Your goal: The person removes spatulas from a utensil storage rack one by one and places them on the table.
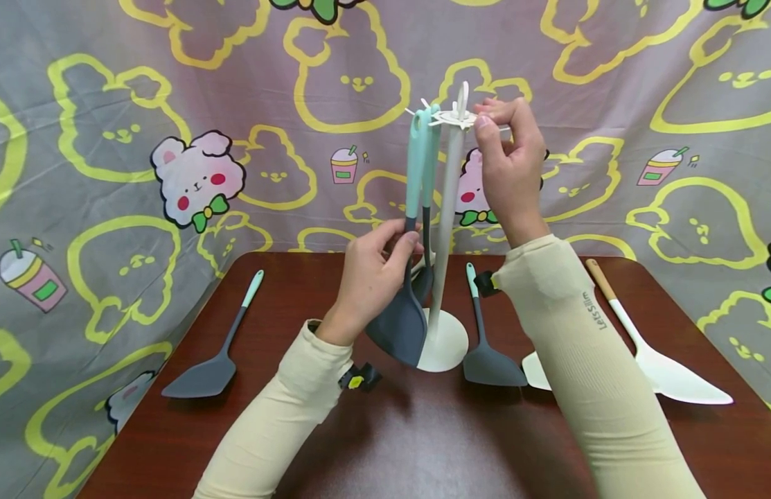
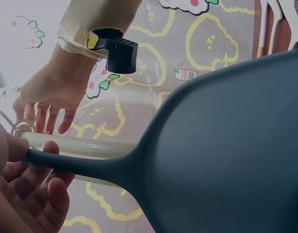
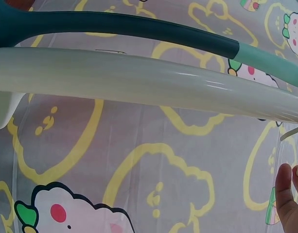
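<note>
My left hand [image 1: 373,277] pinches the grey neck of a spatula [image 1: 400,329], whose broad grey head hangs down and whose mint handle points up. The handle's holed tip is at the hooks of a white utensil rack [image 1: 449,222]. Beside it a second mint-handled grey utensil [image 1: 428,180] hangs from the rack; its head is mostly hidden. My right hand [image 1: 512,149] holds the rack's hooked top with thumb and fingers. In the left wrist view the spatula head [image 2: 226,131] fills the right side. The right wrist view shows the rack's pole [image 3: 139,80] close up.
On the brown table [image 1: 422,430] lie a grey spatula [image 1: 204,376] at left, another grey spatula [image 1: 491,366] right of the rack base, and a white spatula [image 1: 684,381] with a wooden handle. My right sleeve partly covers another white utensil [image 1: 535,371]. A patterned cloth [image 1: 373,152] hangs behind.
</note>
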`<action>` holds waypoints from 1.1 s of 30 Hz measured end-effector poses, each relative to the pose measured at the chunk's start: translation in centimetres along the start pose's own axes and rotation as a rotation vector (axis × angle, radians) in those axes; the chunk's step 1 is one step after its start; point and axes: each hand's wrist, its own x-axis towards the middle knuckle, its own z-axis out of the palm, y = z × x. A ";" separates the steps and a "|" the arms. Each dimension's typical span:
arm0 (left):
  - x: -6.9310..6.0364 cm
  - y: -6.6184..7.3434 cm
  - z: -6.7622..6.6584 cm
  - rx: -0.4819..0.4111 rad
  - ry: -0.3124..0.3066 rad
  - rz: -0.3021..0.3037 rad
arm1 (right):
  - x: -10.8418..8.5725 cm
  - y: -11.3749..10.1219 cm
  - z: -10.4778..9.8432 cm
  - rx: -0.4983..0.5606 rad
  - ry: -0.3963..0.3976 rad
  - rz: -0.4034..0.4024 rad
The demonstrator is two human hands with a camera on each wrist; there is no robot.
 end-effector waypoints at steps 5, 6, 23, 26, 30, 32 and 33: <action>-0.2 0.0 -0.2 -0.013 0.002 -0.016 | -0.1 0.0 -0.1 -0.013 0.002 0.028; -0.3 0.0 -0.3 -0.012 0.004 -0.021 | -0.1 0.0 -0.1 -0.015 0.004 0.038; -0.7 -0.8 -2.4 0.096 0.053 0.018 | 0.0 -0.3 0.2 0.007 0.006 0.046; -0.9 -1.0 -3.1 0.149 0.053 0.009 | 0.0 -0.2 0.2 0.007 0.001 0.049; -1.1 -1.3 -4.2 0.200 0.048 0.002 | -0.1 -0.2 0.1 0.012 0.001 0.047; -0.9 -1.4 -4.8 0.217 0.042 0.008 | 0.0 -0.2 0.1 0.011 0.004 0.036; -0.8 -1.5 -5.1 0.226 0.040 0.009 | 0.0 -0.2 0.0 0.009 0.005 0.025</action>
